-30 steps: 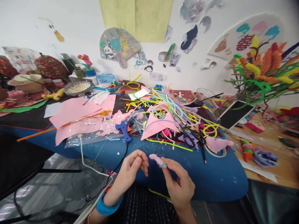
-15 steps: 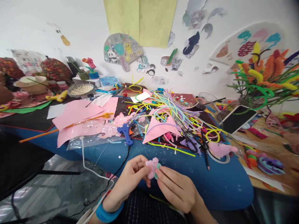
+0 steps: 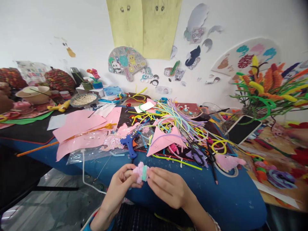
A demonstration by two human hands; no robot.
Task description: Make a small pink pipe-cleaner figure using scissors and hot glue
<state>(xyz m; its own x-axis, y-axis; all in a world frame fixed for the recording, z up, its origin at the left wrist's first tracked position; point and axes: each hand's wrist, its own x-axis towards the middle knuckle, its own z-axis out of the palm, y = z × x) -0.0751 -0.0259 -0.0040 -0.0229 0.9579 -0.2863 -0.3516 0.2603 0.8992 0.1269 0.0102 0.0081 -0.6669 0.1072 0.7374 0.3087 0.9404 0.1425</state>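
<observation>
Between my two hands is a small fuzzy pink pipe-cleaner figure (image 3: 138, 171) with a mint-green band wrapped round it. My left hand (image 3: 119, 183) pinches its pink side between thumb and fingers. The fingertips of my right hand (image 3: 168, 187) close on the other side, by the green band. Both hands hold it above the front edge of the blue table cover (image 3: 204, 189). A blue hot glue gun (image 3: 130, 144) lies just beyond my left hand.
A heap of pastel pipe cleaners (image 3: 178, 112) and pink paper (image 3: 166, 139) covers the table middle. Black-handled scissors (image 3: 197, 155) and a pink plush-like piece (image 3: 227, 162) lie at right. A phone (image 3: 243, 130) leans by a bunch of pipe-cleaner flowers (image 3: 269, 80). A white cable (image 3: 88, 179) hangs at left.
Both hands have moved left in view with the pink figure. It has turned, so the mint-green band shows more fully. The camera view has tilted up slightly.
</observation>
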